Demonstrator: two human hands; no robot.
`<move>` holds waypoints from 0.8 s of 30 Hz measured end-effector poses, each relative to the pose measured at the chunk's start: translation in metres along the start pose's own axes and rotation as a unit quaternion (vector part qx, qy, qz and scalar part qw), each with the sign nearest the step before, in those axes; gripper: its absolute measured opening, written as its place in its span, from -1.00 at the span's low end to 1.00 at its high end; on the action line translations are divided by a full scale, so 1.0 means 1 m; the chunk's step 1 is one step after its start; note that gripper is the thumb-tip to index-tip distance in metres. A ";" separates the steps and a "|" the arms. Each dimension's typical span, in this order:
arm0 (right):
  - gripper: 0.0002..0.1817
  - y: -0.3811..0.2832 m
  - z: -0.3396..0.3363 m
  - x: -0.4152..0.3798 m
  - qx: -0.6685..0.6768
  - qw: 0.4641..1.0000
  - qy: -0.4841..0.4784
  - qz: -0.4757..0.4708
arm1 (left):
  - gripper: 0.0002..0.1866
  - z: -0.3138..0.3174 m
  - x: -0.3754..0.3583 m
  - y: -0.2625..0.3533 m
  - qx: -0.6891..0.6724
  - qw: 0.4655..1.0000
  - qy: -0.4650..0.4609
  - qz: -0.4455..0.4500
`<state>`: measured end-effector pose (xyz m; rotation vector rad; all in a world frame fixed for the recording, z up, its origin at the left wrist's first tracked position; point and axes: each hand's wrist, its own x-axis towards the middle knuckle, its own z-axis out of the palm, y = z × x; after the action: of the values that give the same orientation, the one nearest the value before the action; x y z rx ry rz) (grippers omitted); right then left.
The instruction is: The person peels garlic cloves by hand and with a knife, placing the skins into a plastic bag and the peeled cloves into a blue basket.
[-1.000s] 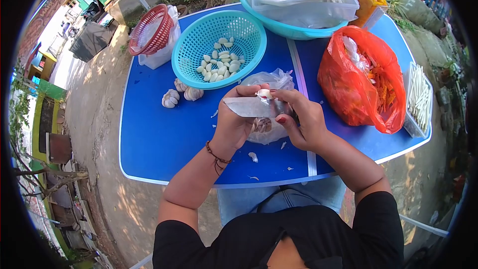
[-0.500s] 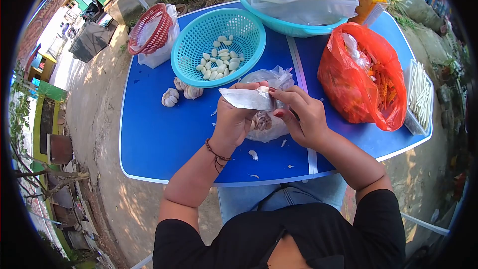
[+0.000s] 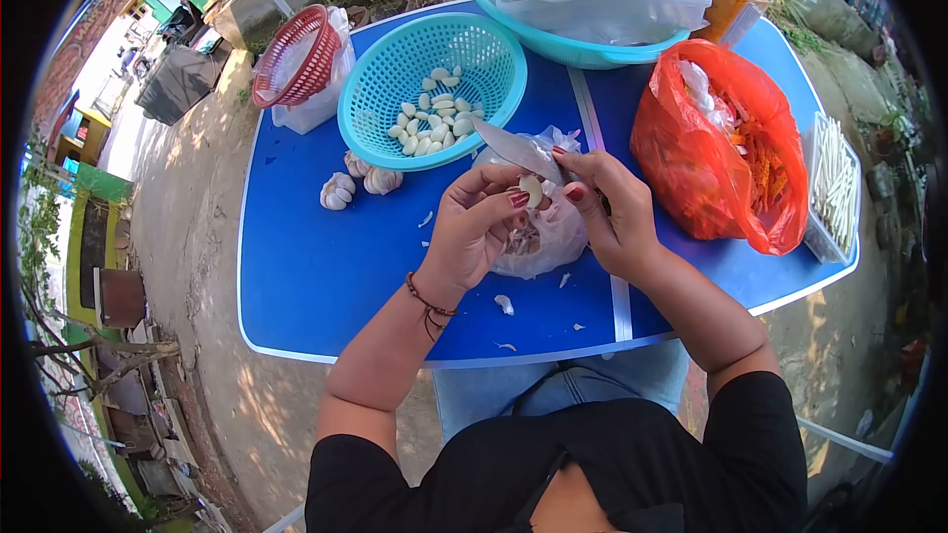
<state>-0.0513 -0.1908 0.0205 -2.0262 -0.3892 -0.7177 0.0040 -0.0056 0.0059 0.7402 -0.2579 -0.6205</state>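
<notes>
Left hand [image 3: 474, 227] is holding a peeled-looking garlic clove [image 3: 533, 190] between the thumb and the fingers, with the thumb pressing on its near side. Right hand [image 3: 614, 212] is closing on a knife [image 3: 521, 150], with the thumb and index finger lying at the near end of the blade; the handle is being hidden by the palm. The blade is pointing up and to the left, its tip overlapping the rim of the turquoise colander [image 3: 370, 74] in the view. The clove is sitting just below the blade, between the two hands; whether the edge is touching it cannot be told.

Below the hands, a translucent plastic bag [image 3: 558, 249] is resting on the blue table [image 3: 326, 286] and is holding garlic material, partly covered by the fingers. Small peel scraps [image 3: 505, 305] are lying on the near side of the tabletop. Peeled cloves [image 3: 434, 126] are lying in a loose group on the colander floor. Whole garlic bulbs [image 3: 338, 192] are standing just beside the colander, on its near left side.

A red basket [image 3: 318, 69] is resting on a white container at the far left. A turquoise basin [image 3: 602, 58] is supporting a clear plastic box [image 3: 632, 32] at the far edge. To the right, a red plastic bag [image 3: 676, 173] is standing open beside a tub of white sticks [image 3: 837, 188].
</notes>
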 end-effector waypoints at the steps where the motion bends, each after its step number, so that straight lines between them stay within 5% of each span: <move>1: -0.72 0.001 0.000 0.000 0.004 1.000 0.002 0.005 | -0.73 0.001 0.000 0.001 0.001 1.000 -0.004 -0.003; 12: -0.76 0.006 -0.005 0.003 0.022 0.999 0.029 0.024 | -0.76 0.002 0.000 0.003 -0.016 0.999 -0.029 -0.008; 15: -0.73 0.003 -0.010 0.004 0.064 0.993 0.027 0.096 | -0.79 0.002 0.001 0.004 -0.003 1.000 -0.016 0.004; 24: -0.57 -0.009 -0.008 0.001 -0.022 0.992 -0.119 -0.021 | -0.67 -0.003 0.001 0.002 0.081 0.996 -0.006 0.041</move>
<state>-0.0577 -0.1927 0.0307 -2.1583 -0.5601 -0.5139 0.0074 -0.0032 0.0053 0.8766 -0.3515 -0.5298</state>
